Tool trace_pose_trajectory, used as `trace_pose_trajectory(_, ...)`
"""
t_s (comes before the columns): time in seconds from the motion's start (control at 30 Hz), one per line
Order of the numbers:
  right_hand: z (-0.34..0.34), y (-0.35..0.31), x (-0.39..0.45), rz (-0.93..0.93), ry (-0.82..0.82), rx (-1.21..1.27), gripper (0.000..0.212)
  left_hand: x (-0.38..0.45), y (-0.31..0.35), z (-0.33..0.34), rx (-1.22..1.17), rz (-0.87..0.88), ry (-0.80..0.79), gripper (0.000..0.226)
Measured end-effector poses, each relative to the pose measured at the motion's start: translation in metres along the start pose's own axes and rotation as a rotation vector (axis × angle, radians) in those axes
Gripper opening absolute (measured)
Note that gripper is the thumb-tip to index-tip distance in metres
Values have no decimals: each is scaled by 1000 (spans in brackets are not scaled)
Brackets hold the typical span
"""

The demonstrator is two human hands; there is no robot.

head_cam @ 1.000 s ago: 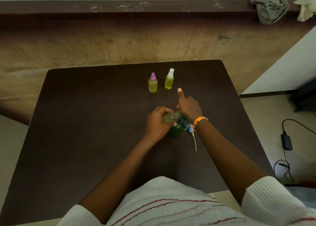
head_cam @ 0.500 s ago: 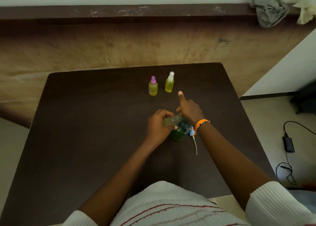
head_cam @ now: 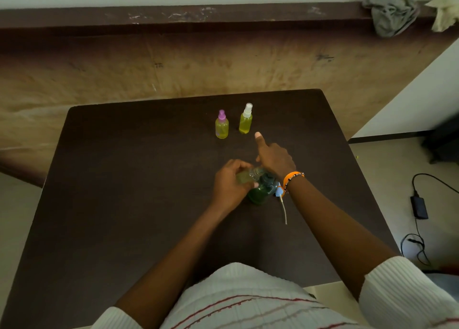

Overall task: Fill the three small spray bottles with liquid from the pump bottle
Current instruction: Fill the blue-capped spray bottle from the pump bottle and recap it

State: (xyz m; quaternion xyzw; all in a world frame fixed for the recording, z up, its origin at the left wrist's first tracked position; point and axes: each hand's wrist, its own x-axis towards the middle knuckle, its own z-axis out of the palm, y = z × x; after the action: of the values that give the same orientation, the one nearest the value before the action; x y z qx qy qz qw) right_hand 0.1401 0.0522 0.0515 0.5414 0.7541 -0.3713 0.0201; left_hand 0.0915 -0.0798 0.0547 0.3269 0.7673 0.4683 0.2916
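A dark green pump bottle [head_cam: 260, 192] stands on the dark table [head_cam: 124, 204] near its middle. My right hand [head_cam: 274, 158] sits on top of its pump head with the fingers bent down over it and the thumb sticking out. My left hand [head_cam: 229, 184] grips a small open spray bottle [head_cam: 244, 177], tilted against the pump's spout. Its blue spray cap [head_cam: 279, 192] with a long dip tube lies just right of the pump bottle. Two capped small bottles of yellow-green liquid stand farther back: one with a purple top [head_cam: 221, 126], one with a white top [head_cam: 246, 119].
Beyond the table runs a brown wall with a dark ledge holding a grey cloth [head_cam: 390, 11] and a pale cloth [head_cam: 444, 13]. On the floor to the right lie a black power adapter [head_cam: 419, 207] and its cables.
Both hands keep their hold at the pump bottle. Only the view has shifted slightly.
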Motion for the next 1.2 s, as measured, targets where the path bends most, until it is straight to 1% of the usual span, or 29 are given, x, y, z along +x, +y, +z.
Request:
trace_pose_trajectory(0.07,-1,-1,2,-17,-49,27,92,0,0,0,5,-5,0,31)
trace_pose_trajectory(0.1,0,-1,2,-14,-38,41,93,0,0,0,5,-7,-1,31)
trace_pose_trajectory(0.23,4,2,-5,46,121,72,82,0,0,2,4,-6,1,32)
trace_pose_trajectory(0.3,3,0,-10,27,189,52,75,0,0,2,2,-11,2,32)
trace_pose_trajectory(0.4,3,-2,-12,-25,245,31,73,0,-1,3,4,-17,-4,31)
trace_pose_trajectory(0.47,4,-1,-9,-24,222,43,78,0,-2,2,-6,-14,-2,31)
trace_pose_trajectory(0.6,-3,-5,-5,16,167,164,103,1,-3,1,7,14,19,32)
trace_pose_trajectory(0.63,-5,-6,-5,17,166,169,103,1,-4,0,10,15,22,32)
trace_pose_trajectory(0.77,-3,-1,-9,-13,181,88,86,0,-4,1,4,19,23,34)
trace_pose_trajectory(0.87,3,0,-12,-15,247,22,79,0,-2,2,9,8,14,33)
trace_pose_trajectory(0.93,6,1,-12,-65,298,-21,74,0,-3,3,2,-12,11,33)
trace_pose_trajectory(1.0,6,1,-12,-93,310,-20,70,0,-4,3,-15,-19,10,33)
trace_pose_trajectory(1.1,5,0,-10,-83,274,5,73,-1,-2,2,-18,-13,15,31)
trace_pose_trajectory(1.2,0,-2,-6,-33,198,65,87,-1,-1,0,-22,15,25,31)
